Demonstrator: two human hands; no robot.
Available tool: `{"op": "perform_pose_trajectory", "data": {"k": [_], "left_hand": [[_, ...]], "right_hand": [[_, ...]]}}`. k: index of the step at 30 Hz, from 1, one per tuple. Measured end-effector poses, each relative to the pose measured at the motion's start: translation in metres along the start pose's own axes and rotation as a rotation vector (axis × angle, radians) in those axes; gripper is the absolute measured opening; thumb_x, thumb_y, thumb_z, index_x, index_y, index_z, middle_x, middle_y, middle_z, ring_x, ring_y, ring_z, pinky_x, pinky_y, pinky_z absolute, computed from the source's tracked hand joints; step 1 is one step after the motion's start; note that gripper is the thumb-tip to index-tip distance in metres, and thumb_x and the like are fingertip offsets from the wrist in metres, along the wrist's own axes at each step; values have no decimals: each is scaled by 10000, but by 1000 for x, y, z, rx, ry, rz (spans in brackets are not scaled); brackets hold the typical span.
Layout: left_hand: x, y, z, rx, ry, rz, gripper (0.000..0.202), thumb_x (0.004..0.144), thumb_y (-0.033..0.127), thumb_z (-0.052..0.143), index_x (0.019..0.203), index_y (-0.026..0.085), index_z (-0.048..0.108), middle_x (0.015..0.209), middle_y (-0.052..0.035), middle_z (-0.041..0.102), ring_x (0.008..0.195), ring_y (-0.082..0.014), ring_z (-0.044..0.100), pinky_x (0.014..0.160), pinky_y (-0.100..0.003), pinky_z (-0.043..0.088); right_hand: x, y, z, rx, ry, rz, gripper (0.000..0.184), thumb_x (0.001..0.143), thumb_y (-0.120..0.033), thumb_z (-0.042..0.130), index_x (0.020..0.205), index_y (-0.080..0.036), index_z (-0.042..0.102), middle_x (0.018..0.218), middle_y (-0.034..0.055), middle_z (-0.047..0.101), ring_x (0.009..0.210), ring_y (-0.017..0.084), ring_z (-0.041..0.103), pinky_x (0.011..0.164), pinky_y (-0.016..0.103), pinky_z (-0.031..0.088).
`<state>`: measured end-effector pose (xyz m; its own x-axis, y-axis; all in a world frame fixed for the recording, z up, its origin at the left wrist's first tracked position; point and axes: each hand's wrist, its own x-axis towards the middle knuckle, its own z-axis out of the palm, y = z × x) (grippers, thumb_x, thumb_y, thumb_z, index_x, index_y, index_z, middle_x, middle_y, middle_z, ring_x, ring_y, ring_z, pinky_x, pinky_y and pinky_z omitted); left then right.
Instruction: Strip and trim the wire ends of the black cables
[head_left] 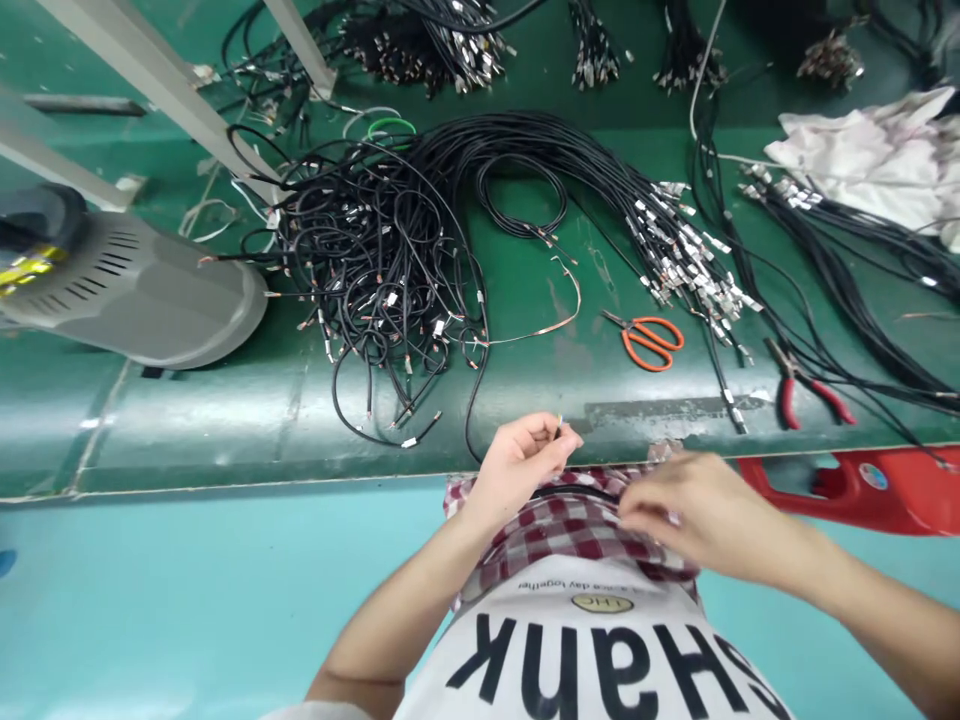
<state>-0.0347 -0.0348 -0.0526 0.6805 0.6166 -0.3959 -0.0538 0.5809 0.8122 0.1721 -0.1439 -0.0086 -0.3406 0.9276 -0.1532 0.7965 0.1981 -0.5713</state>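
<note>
My left hand (521, 460) is closed in a pinch at the table's front edge, with the stripped end of a black cable between thumb and fingers. From there the black cable (576, 490) runs over my checked lap to my right hand (686, 505). The fingers of that hand are curled round the cable and slightly blurred. Ahead of my hands lie orange-handled scissors (651, 340) and red-handled pliers (802, 390). A large heap of black cables (390, 240) with bare wire ends spreads at the middle left; their other ends carry white-tagged connectors (686, 250).
A grey machine (142, 280) stands at the left on the green table (202, 430), near pale metal posts (172, 100). More cable bundles (847, 270) and a white cloth (870, 160) lie at the right. A red plastic stool (885, 490) sits below the front edge.
</note>
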Motion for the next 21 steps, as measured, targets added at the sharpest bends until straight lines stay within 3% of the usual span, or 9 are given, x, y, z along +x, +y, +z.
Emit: {"op": "perform_pose_trajectory", "data": {"k": [2, 3, 5, 6, 9, 11, 15, 19, 21], "left_hand": [[5, -3, -4, -38, -5, -5, 338, 821, 429, 756, 834, 118, 624, 610, 28, 476, 516, -43, 346, 498, -199, 249], [7, -5, -5, -48, 1, -3, 334, 824, 424, 754, 825, 118, 620, 607, 29, 472, 517, -43, 343, 498, -200, 243], [11, -8, -7, -54, 16, 3, 336, 830, 424, 749, 806, 118, 612, 605, 28, 471, 521, -44, 340, 500, -203, 236], [13, -10, -7, -56, 21, 2, 340, 829, 428, 749, 800, 119, 610, 610, 25, 476, 525, -46, 343, 500, -204, 235], [16, -12, -8, -57, 27, -15, 357, 809, 445, 764, 801, 122, 613, 635, 13, 495, 535, -53, 356, 496, -206, 237], [17, -12, -8, -50, 30, -17, 361, 804, 450, 766, 799, 121, 617, 621, 16, 488, 531, -53, 352, 495, -205, 235], [9, -6, -2, -56, 60, -7, 342, 802, 434, 768, 798, 122, 627, 668, -4, 541, 536, -51, 360, 492, -203, 234], [-11, 12, 8, 8, 112, 65, 253, 836, 373, 751, 823, 140, 653, 774, -29, 607, 564, -56, 402, 514, -208, 295], [-17, 22, 13, 64, 153, 157, 199, 863, 346, 729, 865, 153, 680, 812, -32, 620, 586, -57, 410, 540, -206, 325]], "right_hand": [[36, 18, -22, -101, 145, 116, 424, 911, -507, 655, 615, -208, 603, 554, -25, 586, 530, 139, 514, 580, 312, 323], [58, 32, -32, -142, 253, 201, 481, 884, -555, 667, 576, -197, 578, 532, -18, 561, 527, 138, 500, 573, 306, 314], [107, 63, -47, -97, 350, 347, 310, 851, -530, 712, 886, -223, 692, 751, -11, 680, 665, 151, 601, 631, 282, 385], [131, 78, -51, -60, 387, 414, 338, 845, -511, 717, 1003, -213, 692, 824, 6, 702, 716, 163, 629, 666, 283, 420], [189, 107, -54, -135, 481, 599, 434, 798, -573, 720, 979, -179, 718, 1015, 92, 696, 903, 247, 658, 799, 357, 477], [207, 110, -51, -172, 488, 626, 292, 813, -452, 711, 911, -177, 728, 1059, 116, 689, 949, 287, 656, 847, 403, 480], [196, 95, -48, -62, 521, 520, 141, 877, -302, 610, 871, -189, 694, 927, 85, 717, 893, 255, 667, 832, 376, 488], [144, 68, -45, 471, 582, 228, 174, 941, -361, 576, 937, -187, 573, 850, 49, 716, 691, 167, 659, 658, 292, 501], [113, 50, -41, 466, 659, 140, 136, 956, -338, 578, 952, -202, 572, 845, 33, 705, 753, 169, 674, 668, 291, 497]]}}
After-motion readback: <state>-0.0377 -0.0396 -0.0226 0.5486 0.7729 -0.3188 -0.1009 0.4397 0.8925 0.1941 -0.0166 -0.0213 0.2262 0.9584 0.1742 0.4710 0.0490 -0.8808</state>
